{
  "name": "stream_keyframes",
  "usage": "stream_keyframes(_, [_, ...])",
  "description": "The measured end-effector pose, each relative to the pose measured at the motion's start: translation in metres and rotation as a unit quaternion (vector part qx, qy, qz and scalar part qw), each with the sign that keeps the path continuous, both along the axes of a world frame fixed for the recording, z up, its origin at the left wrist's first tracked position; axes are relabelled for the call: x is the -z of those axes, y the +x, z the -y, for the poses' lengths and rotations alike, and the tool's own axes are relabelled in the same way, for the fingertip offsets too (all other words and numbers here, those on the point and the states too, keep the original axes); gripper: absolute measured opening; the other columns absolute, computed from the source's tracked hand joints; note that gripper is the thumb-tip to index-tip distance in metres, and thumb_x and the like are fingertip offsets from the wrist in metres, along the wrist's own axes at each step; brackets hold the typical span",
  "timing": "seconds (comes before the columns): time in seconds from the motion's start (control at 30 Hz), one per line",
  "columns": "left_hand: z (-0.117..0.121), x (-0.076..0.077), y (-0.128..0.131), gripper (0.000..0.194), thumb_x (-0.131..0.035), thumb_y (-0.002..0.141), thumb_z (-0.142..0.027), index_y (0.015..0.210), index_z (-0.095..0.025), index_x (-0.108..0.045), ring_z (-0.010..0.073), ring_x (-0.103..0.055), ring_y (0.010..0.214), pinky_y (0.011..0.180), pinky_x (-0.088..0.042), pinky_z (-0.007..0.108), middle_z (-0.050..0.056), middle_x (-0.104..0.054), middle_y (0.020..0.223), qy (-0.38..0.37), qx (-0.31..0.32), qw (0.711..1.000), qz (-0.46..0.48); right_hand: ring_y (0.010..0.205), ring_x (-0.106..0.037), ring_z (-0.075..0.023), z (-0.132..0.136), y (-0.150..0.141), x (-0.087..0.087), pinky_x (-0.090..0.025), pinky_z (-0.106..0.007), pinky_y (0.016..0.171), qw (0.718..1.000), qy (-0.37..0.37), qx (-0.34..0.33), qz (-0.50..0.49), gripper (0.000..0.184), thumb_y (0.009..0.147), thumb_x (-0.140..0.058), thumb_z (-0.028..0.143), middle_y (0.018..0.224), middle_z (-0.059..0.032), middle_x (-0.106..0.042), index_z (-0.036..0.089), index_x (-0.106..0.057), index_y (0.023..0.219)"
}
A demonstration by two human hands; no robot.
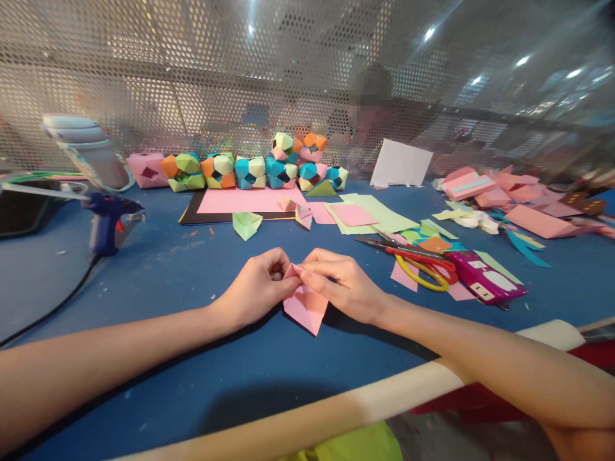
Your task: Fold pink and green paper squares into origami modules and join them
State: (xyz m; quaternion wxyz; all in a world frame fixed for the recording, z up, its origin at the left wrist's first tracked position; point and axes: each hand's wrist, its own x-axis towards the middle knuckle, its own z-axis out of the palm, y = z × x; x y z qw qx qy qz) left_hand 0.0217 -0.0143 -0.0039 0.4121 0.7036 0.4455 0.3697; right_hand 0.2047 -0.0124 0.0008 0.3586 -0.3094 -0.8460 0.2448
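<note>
Between my two hands is a piece of folded pink paper (307, 310), its lower corner pointing toward me over the blue table. My left hand (257, 285) pinches its upper left edge with thumb and fingers. From the other side my right hand (348, 285) grips the upper right edge, the thumb lying along a fold. Both hands meet at the paper's top, and the fingers hide part of it. Just beyond them lie a folded light green paper piece (246, 224) and a small folded pink piece (303, 216).
A blue glue gun (108, 221) stands at left, its cord trailing forward. Paper modules (250, 173) line the mesh wall. Scissors (423, 266), a purple packet (487, 278) and pink paper pieces (519, 192) lie at right. A pale rail (398, 394) edges the table.
</note>
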Motion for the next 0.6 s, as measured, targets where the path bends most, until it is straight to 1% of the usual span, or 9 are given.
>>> stream_keyframes(0.03, [0.0003, -0.0002, -0.0001, 0.019, -0.060, 0.074, -0.026, 0.065, -0.018, -0.045, 0.0073, -0.039, 0.056, 0.050, -0.031, 0.020, -0.007, -0.046, 0.059, -0.002, 0.002, 1.000, -0.002, 0.076, -0.059, -0.0114, 0.0000, 0.0003, -0.0005, -0.048, -0.024, 0.070, 1.000, 0.005, -0.003, 0.000, 0.029, 0.094, -0.047, 0.025, 0.081, -0.0045, -0.062, 0.015, -0.073, 0.088])
stream_keyframes(0.1, [0.0010, -0.0003, 0.0001, 0.019, -0.059, 0.075, -0.025, 0.065, -0.018, -0.045, 0.0072, -0.039, 0.055, 0.050, -0.030, 0.020, -0.007, -0.045, 0.059, -0.002, 0.004, 1.000, -0.011, 0.076, -0.060, -0.0114, -0.0010, 0.0009, -0.0002, -0.048, -0.024, 0.070, 1.000, 0.022, 0.007, -0.005, 0.026, 0.094, -0.048, 0.022, 0.082, -0.0050, -0.064, 0.015, -0.073, 0.090])
stream_keyframes(0.23, [0.0016, -0.0006, 0.0014, 0.019, -0.058, 0.076, -0.026, 0.064, -0.018, -0.045, 0.0073, -0.036, 0.055, 0.050, -0.028, 0.020, -0.007, -0.043, 0.059, -0.002, 0.005, 1.000, -0.031, 0.068, -0.058, -0.0107, -0.0033, 0.0008, 0.0027, -0.047, -0.023, 0.062, 0.996, 0.077, 0.036, -0.017, 0.018, 0.089, -0.056, 0.018, 0.075, -0.0036, -0.064, 0.014, -0.072, 0.083])
stream_keyframes(0.33, [0.0019, -0.0016, 0.0024, 0.020, -0.059, 0.075, -0.027, 0.064, -0.018, -0.045, 0.0075, -0.035, 0.056, 0.050, -0.028, 0.020, -0.007, -0.043, 0.059, -0.011, 0.013, 0.999, -0.039, 0.066, -0.058, -0.0104, -0.0035, 0.0003, 0.0035, -0.046, -0.023, 0.061, 0.993, 0.107, 0.042, -0.018, 0.015, 0.086, -0.058, 0.013, 0.072, -0.0036, -0.064, 0.013, -0.071, 0.079])
stream_keyframes(0.5, [0.0014, -0.0019, 0.0024, 0.020, -0.060, 0.074, -0.026, 0.063, -0.018, -0.045, 0.0076, -0.036, 0.056, 0.050, -0.028, 0.021, -0.007, -0.043, 0.059, -0.005, 0.021, 0.999, -0.042, 0.063, -0.057, -0.0103, -0.0027, -0.0006, 0.0037, -0.045, -0.023, 0.059, 0.991, 0.123, 0.050, -0.022, 0.015, 0.085, -0.059, 0.013, 0.069, -0.0031, -0.063, 0.012, -0.071, 0.076])
stream_keyframes(0.6, [0.0005, -0.0005, 0.0020, 0.020, -0.061, 0.074, -0.027, 0.064, -0.018, -0.046, 0.0077, -0.037, 0.056, 0.050, -0.029, 0.021, -0.006, -0.044, 0.059, -0.007, 0.015, 1.000, -0.020, 0.064, -0.058, -0.0104, -0.0022, -0.0007, 0.0034, -0.045, -0.023, 0.060, 0.992, 0.114, 0.047, -0.029, 0.016, 0.086, -0.059, 0.015, 0.070, -0.0030, -0.063, 0.013, -0.071, 0.077])
